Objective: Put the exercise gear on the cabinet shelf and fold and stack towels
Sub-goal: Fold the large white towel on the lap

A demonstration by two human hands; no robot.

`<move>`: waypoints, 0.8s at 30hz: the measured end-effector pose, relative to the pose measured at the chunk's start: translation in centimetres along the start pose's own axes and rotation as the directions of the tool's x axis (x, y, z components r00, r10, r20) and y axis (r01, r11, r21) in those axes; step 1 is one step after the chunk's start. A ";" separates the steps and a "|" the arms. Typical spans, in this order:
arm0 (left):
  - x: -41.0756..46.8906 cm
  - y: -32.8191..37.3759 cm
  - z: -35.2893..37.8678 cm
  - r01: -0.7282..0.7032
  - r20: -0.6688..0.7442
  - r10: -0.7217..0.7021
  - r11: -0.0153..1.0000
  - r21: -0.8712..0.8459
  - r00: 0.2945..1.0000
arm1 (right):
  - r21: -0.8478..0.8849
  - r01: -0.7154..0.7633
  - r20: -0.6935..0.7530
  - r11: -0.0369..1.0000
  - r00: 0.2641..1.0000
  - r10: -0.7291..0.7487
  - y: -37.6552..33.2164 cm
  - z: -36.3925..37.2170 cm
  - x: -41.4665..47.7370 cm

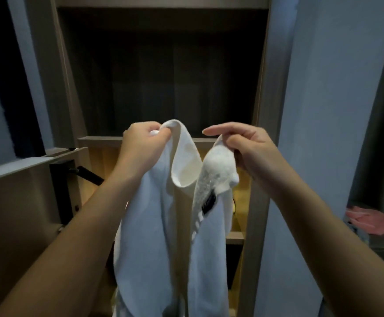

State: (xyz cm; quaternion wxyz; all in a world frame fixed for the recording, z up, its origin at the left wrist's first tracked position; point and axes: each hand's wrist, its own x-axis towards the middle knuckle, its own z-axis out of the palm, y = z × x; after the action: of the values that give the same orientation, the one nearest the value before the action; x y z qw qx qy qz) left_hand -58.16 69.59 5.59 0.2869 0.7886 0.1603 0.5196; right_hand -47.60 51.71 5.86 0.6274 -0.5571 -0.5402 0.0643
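Note:
A white towel (163, 236) hangs in front of me, held up by its top edge before the open cabinet (163, 76). My left hand (140, 145) grips the left top corner, fingers curled round the cloth. My right hand (246, 147) pinches the right top corner between thumb and fingers, with the forefinger stretched out above it. A dark label (209, 204) shows on the towel's right fold. The towel sags between the two hands and drops past the bottom of the frame. The cabinet shelf (99, 140) lies just behind my hands.
An open cabinet door (26, 179) with a dark hinge arm (88, 176) stands at the left. A pale wall panel (323, 110) runs down the right. A pink cloth (369, 220) lies low at the far right. The lower compartment is lit warm yellow.

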 end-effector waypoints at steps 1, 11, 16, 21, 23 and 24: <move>0.4 1.3 -0.6 -0.026 -0.013 0.026 1.000 0.001 1.000 | 0.013 0.035 -0.012 0.999 0.999 -0.035 -1.0 0.1 0.5; 3.0 13.3 -7.8 -0.196 -0.053 0.193 0.979 -0.063 0.980 | 0.096 0.310 -0.089 0.946 0.949 -0.302 -10.9 0.8 2.7; 1.1 15.3 -9.1 -0.240 0.000 0.243 0.957 -0.164 0.970 | 0.187 0.360 -0.049 0.914 0.933 -0.357 -12.2 0.9 1.7; -2.8 8.7 -4.4 -0.065 0.147 0.090 0.984 -0.169 0.985 | 0.187 0.147 -0.063 0.971 0.988 -0.138 -4.2 2.3 -1.9; -5.2 4.8 -1.5 0.041 0.211 -0.008 0.988 -0.151 0.978 | 0.173 0.028 -0.086 0.985 0.996 -0.013 0.3 3.0 -4.1; -6.4 2.8 -0.1 0.091 0.241 -0.057 0.987 -0.134 0.969 | 0.164 -0.038 -0.094 0.986 0.994 0.054 2.6 3.4 -5.2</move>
State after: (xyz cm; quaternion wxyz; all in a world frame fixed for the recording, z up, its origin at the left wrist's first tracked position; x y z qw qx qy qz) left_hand -61.04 63.89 2.67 0.3794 0.8156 0.1163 0.4211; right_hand -50.92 51.22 0.04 0.6948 -0.5191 -0.4887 0.0949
